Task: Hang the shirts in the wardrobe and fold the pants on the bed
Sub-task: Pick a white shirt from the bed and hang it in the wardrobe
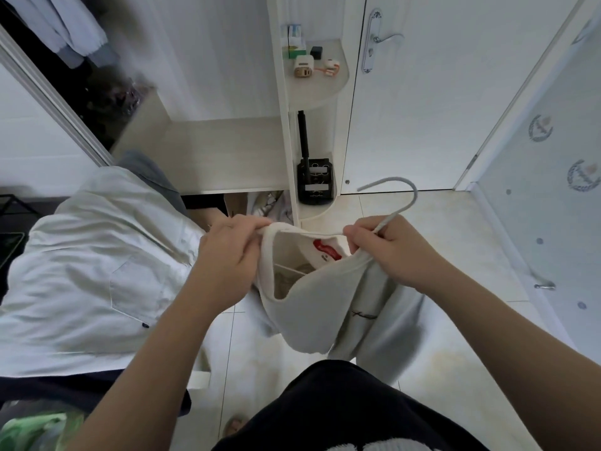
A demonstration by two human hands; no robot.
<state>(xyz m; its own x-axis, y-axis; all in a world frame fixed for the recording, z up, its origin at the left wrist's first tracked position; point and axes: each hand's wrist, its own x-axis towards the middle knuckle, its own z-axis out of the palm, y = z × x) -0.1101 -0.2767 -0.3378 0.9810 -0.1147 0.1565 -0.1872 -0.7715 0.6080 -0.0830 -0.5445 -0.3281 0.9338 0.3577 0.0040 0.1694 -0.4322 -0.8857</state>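
Stretching between both hands, the shirt collar is pinched by left hand and right hand.

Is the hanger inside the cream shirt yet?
Inside: the thin grey hanger has a bar showing inside the cream fabric shirt, hook above the right hand.

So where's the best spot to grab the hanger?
Take the hanger by the straight stem under its hook, coming from the right and above, as the right hand does. The hook sticks up clear of the shirt; the rest sits down inside the collar, mostly hidden.
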